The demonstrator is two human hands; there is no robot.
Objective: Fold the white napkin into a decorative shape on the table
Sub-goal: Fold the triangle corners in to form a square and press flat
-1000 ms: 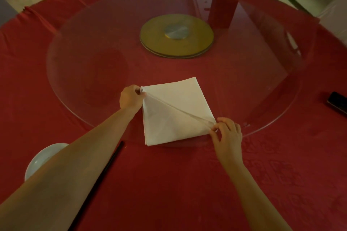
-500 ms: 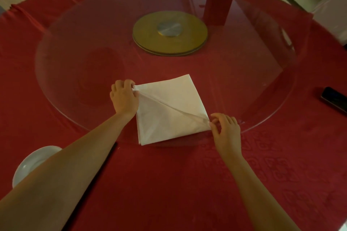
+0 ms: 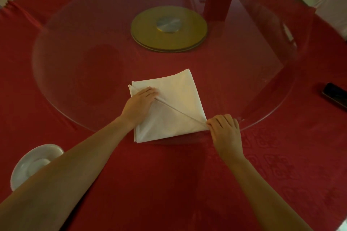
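So the left hand (image 3: 139, 102) has shifted: a moment ago it was bunched at the napkin's far-left corner pinching the cloth, and now it's slid inward and lies flat, fingers out straight, palm down along the diagonal crease. It's not gripping anything anymore, just pressing. The right hand (image 3: 224, 133) hasn't really gone anywhere; it's curled at the napkin's near-right corner, fingertips closed on the end of that crease, pinning the tip in place.

The white napkin (image 3: 180, 97) sits as a square turned a bit askew on the near edge of the glass turntable (image 3: 75, 62), with its near corner hanging just past the rim over the red tablecloth (image 3: 187, 184). A thin ridge runs across it from the far-left corner to the near-right one, right between the two hands.

My read: the diagonal fold is laid and now it's being smoothed flat, so this is early going, nothing decorative-looking yet. The far-left corner looks a touch ragged, layers not quite lined up, which might need a nudge before the next fold.

Other stuff around the napkin: a white dish (image 3: 35, 163) off to the near left, half hidden by the forearm, a dark phone (image 3: 335, 95) well off to the right, and the gold hub (image 3: 169, 30) beyond it at the turntable's centre.
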